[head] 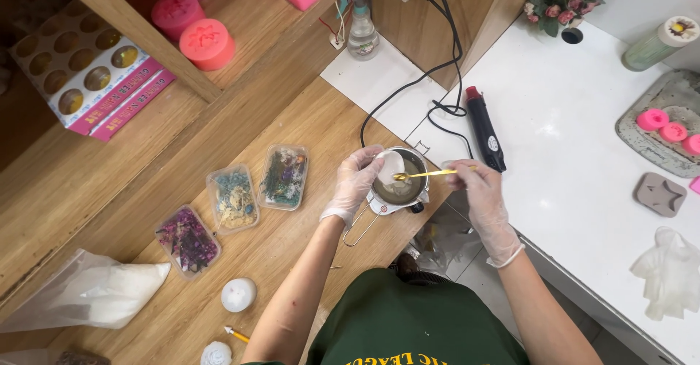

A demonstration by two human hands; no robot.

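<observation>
**A:** Head camera, starting at the far left: what lies on the wooden bench?

**B:** A clear plastic bag [87, 292] of white flakes at the near left. Past it, three small clear tubs of dried flowers in a slanting row: a purple one [187, 240], a yellow and blue one [233, 198], a dark green one [284, 177]. Near the purple tub sits a small white moulded candle [238, 294], with a yellow pencil [236, 334] nearer still.

**A:** And the hands?

**B:** Both wear thin clear gloves. The left hand [358, 181] is curled over the left rim of a small metal melting pot [399, 180], pinching a white lump against it. The pot stands on a little white hot plate at the right end of the bench, its wire handle [359, 228] pointing toward the person.

**A:** The right one?

**B:** The right hand [472, 183] pinches the end of a slim gold spoon [425, 175] between fingertips; the bowl end reaches left over the pot's opening.

**A:** Further right?

**B:** On the white counter, a black heat gun [484, 129] with a red tip lies just beyond the right hand, its cord running up to the wall. Farther right, a grey tray [656, 142] carries pink round pieces, with a grey star mould [658, 193] just nearer.
</observation>
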